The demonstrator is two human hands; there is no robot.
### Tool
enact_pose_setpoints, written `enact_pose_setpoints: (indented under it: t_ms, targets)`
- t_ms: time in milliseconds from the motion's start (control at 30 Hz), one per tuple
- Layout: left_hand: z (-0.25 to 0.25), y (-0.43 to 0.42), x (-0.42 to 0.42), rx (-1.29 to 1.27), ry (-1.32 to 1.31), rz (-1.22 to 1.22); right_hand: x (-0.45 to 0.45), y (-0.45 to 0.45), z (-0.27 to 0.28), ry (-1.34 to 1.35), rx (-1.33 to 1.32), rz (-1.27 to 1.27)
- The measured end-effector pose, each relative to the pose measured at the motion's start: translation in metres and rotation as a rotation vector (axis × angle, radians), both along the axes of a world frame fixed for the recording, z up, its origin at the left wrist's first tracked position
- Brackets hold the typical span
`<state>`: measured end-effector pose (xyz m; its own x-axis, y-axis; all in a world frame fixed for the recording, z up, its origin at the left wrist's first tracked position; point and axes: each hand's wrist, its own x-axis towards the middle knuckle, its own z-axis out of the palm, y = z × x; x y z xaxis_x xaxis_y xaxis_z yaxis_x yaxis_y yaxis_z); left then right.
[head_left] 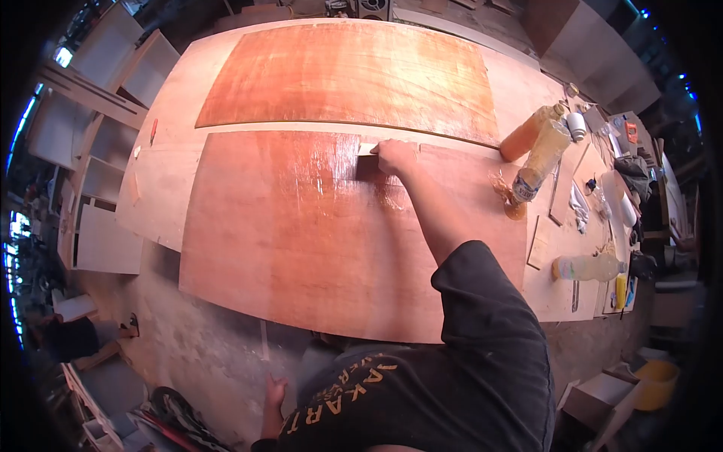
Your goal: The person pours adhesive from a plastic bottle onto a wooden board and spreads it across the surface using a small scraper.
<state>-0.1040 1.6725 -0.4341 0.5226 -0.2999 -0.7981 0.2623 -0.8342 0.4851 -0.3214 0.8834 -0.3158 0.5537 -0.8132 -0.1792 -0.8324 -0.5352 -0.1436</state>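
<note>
My right hand (pixel 397 157) is closed on a flat dark-faced spreader block (pixel 369 167), which rests against the reddish wood panel (pixel 248 226) near its far edge. Wet, glossy streaks run over the panel's middle, left of and below the block. A second panel (pixel 346 75), glossy and orange, lies beyond it on the pale table board (pixel 162 166). Low in the view, beside my dark shirt, hangs my left hand (pixel 276 390), small and a little blurred, its fingers slightly apart with nothing seen in them.
Right of the panels lean two bottles, one with orange liquid (pixel 526 135) and one amber (pixel 544 160). A clear bottle (pixel 589 267) lies on its side near a yellow tube (pixel 621 291). Wooden cabinets (pixel 102 177) stand at left, a yellow bucket (pixel 657 383) at lower right.
</note>
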Motion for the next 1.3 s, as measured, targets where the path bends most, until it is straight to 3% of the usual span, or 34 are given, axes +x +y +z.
enact_pose_setpoints:
  t_ms: [133, 267, 633, 967, 1067, 1100, 1200, 1300]
  targets:
    - [-0.023, 0.002, 0.010, -0.066, 0.015, -0.001, -0.014, 0.026, 0.028, 0.106, 0.146, 0.115]
    - [-0.033, -0.009, 0.029, -0.096, 0.048, -0.046, -0.033, 0.071, 0.016, 0.096, 0.246, 0.145]
    - [-0.055, -0.020, 0.109, -0.186, 0.020, -0.274, -0.068, 0.304, 0.040, 0.167, 0.475, 0.039]
    - [-0.056, -0.058, 0.136, -0.122, 0.056, -0.423, -0.089, 0.496, 0.038, 0.121, 0.378, 0.033]
    - [-0.050, -0.077, 0.127, -0.116, 0.052, -0.486, -0.099, 0.524, 0.045, 0.023, 0.540, -0.066]
    - [-0.049, -0.088, 0.122, -0.119, 0.052, -0.504, -0.109, 0.527, 0.042, -0.127, 0.446, -0.077]
    - [-0.051, -0.103, 0.108, -0.168, 0.079, -0.505, -0.141, 0.494, 0.038, -0.631, 0.387, -0.444]
    - [-0.053, -0.112, 0.093, -0.160, 0.073, -0.532, -0.177, 0.418, 0.048, -1.064, 0.490, -0.700]
